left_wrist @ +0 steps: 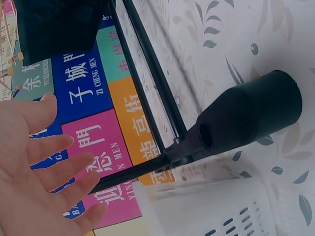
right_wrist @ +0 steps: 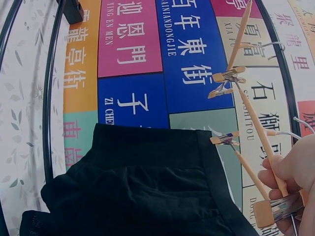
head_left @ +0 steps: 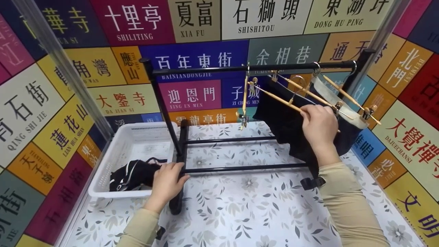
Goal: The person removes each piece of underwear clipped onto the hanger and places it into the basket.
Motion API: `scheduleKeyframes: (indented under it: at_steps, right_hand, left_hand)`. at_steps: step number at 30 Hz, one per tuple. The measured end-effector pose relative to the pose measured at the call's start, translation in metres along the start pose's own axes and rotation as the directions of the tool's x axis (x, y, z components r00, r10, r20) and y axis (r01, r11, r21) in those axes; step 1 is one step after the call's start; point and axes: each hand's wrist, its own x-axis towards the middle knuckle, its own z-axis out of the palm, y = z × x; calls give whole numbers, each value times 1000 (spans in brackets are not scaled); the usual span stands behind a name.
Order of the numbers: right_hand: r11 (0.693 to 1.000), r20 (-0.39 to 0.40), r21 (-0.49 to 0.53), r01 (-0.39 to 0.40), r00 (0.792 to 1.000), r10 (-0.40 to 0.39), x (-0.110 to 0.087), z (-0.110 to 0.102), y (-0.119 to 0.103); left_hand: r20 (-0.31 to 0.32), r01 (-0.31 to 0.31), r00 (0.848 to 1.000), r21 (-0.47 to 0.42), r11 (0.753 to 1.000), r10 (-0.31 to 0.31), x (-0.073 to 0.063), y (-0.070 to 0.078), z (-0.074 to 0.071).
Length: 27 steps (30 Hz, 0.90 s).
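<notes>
My right hand (head_left: 320, 125) grips a wooden clip hanger (head_left: 279, 98) near one end, in front of the rack's rail. In the right wrist view, metal clips sit on this hanger (right_wrist: 257, 120), and no cloth shows in the clip at its far end. Behind it, a black garment (head_left: 274, 109) hangs from another clip hanger; the garment (right_wrist: 147, 177) fills the lower part of the right wrist view. My left hand (head_left: 168, 181), its fingers spread and relaxed, is by the rack's left foot and the white basket's right edge. The left wrist view shows nothing in that palm (left_wrist: 44, 182).
The white plastic basket (head_left: 103, 175) holds crumpled black clothing (head_left: 132, 175) with white trim. A black rack (head_left: 205, 70) stands on the floral tabletop (head_left: 247, 206). An edge-on clip hanger (head_left: 245, 96) hangs mid-rail; a dark garment with a pale waistband (head_left: 349, 115) hangs at the right.
</notes>
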Motion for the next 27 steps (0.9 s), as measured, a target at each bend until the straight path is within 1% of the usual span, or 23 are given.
scheduleKeyframes:
  at_steps: [5, 14, 17, 23, 27]
  right_hand:
    - [1000, 14, -9, 0, 1000, 0, 5, -1, -2]
    - [1000, -7, -4, 8, 1000, -8, 15, -5, -5]
    - [1000, -7, -2, 6, 1000, -6, 18, -6, -6]
    - [1000, -17, 2, 28, 999, -28, 25, -6, -9]
    - [1000, -10, -2, 16, 1000, -16, 29, -6, -12]
  left_hand:
    - [13, -14, 1000, 9, 1000, 14, 0, 3, 3]
    - [77, 16, 997, -22, 1000, -15, -1, 11, 6]
    - [77, 11, 997, -22, 1000, -10, -1, 12, 8]
    - [79, 5, 997, -17, 1000, -4, -3, 15, 15]
    - [86, -1, 996, -14, 1000, 2, -4, 18, 18]
